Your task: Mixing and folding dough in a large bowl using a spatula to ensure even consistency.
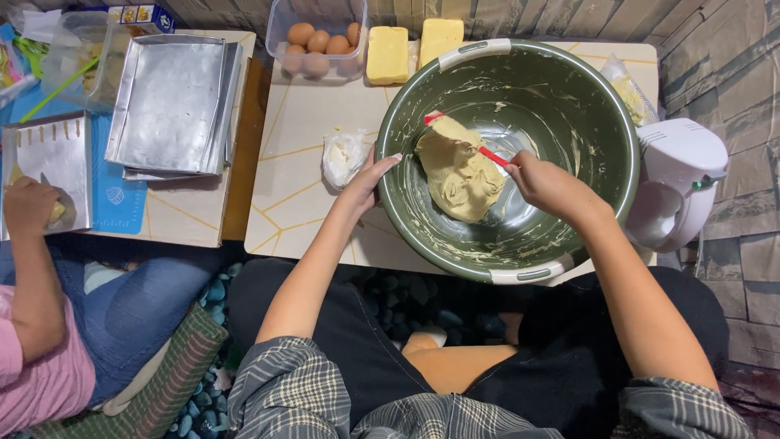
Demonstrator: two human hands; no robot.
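A large dark green mixing bowl (597,106) sits on a low white table (301,130). A lump of pale yellow dough (457,172) lies inside it. My right hand (546,184) grips the red handle of a spatula (490,154) whose blade is pushed into the dough. My left hand (367,180) rests on the bowl's left rim, fingers around the edge, steadying it.
Behind the bowl are two butter blocks (387,54) and a clear tub of eggs (318,41). A white hand mixer (678,179) lies at the right. A small tied plastic bag (343,156) sits left of the bowl. Stacked metal trays (175,102) lie at left, where another person's hand (28,205) presses dough.
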